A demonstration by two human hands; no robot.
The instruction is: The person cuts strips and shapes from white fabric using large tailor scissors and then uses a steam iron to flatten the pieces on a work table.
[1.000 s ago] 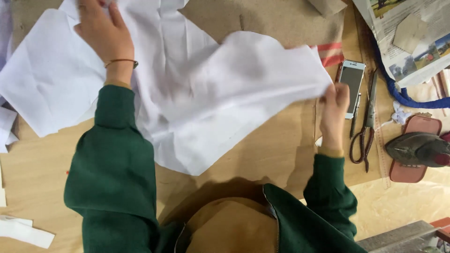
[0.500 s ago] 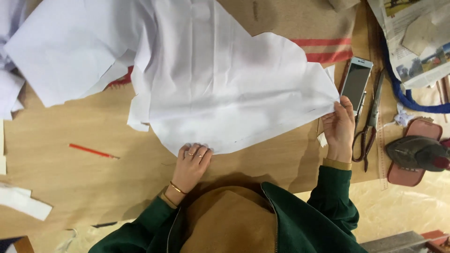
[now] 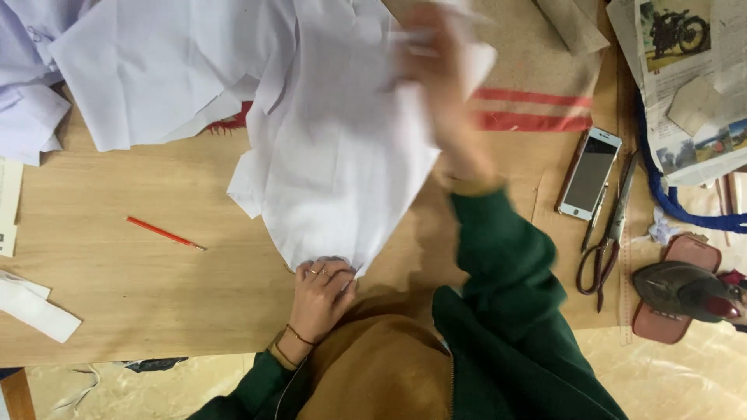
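A large piece of white cloth (image 3: 334, 148) lies on the brown paper-covered table (image 3: 140, 280). My left hand (image 3: 320, 289) pinches the cloth's near corner against the table. Blurred with motion, my right hand (image 3: 445, 85) is up over the far part of the cloth, holding its edge folded across. Both arms wear dark green sleeves.
A red pencil (image 3: 165, 232) lies left of the cloth. More white cloth (image 3: 148, 70) is piled at the far left. To the right are a phone (image 3: 590, 173), scissors (image 3: 607, 233), an iron (image 3: 685, 289), a blue cord (image 3: 661, 187) and newspaper (image 3: 685, 70). White strips (image 3: 31, 307) sit at the left edge.
My right hand has swung from the cloth's right edge near the phone up and left across the cloth, folding it over. My left hand came down to the near corner and stays there.
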